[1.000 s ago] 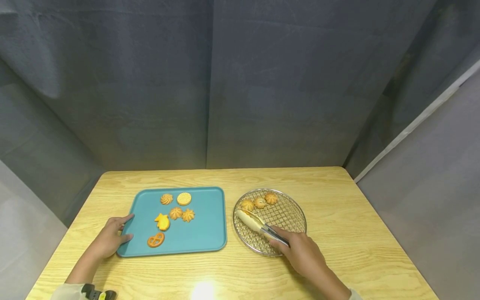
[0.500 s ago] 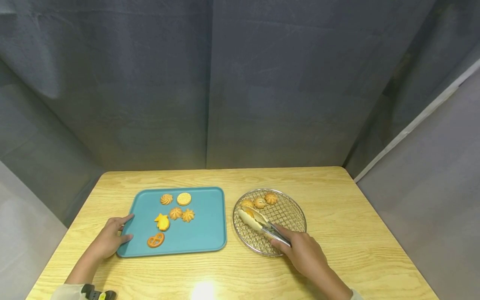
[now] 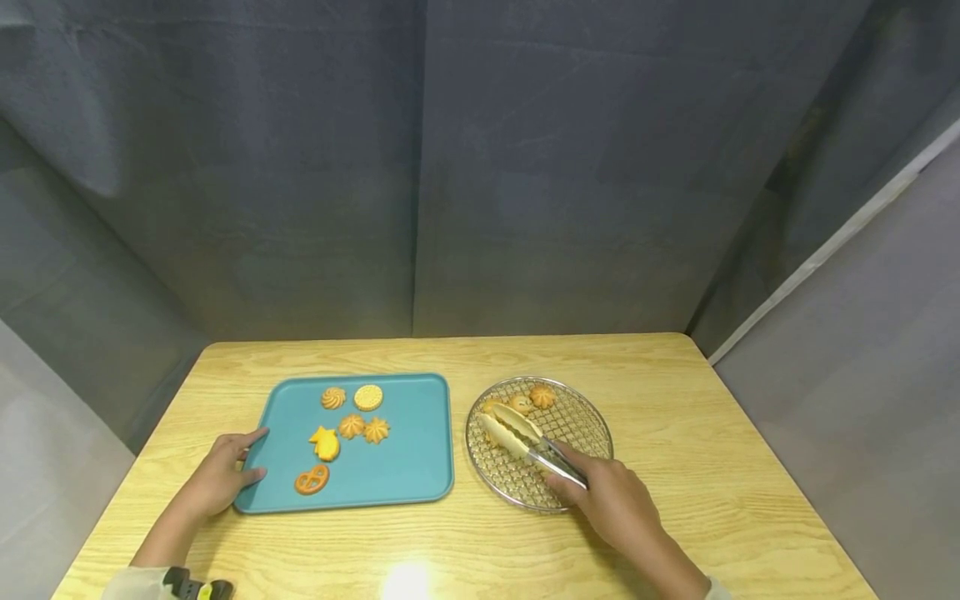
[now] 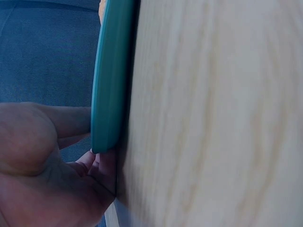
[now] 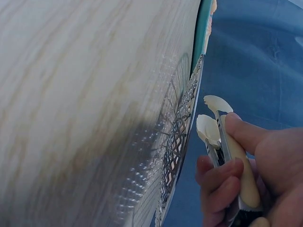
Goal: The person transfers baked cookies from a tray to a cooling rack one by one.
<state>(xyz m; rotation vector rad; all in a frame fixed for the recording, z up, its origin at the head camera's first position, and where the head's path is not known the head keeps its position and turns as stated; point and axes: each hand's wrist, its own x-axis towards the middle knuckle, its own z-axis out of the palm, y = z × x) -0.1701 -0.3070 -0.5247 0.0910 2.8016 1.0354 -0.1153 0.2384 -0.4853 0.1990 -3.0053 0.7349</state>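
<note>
Head view: your left hand [image 3: 221, 475] pinches the left edge of the blue tray [image 3: 412, 454], which lies on the tabletop [image 3: 712, 442] bearing six biscuits, the pretzel [image 3: 311, 480] nearest you. Your right hand [image 3: 611, 500] grips tongs [image 3: 511, 442], tips over biscuits on the round wire rack [image 3: 577, 433].

Left wrist view: thumb side at the tray rim, other fingertips at its corner.

Right wrist view: fingers clamped round the tongs, tips apart, just above the rack.
</note>
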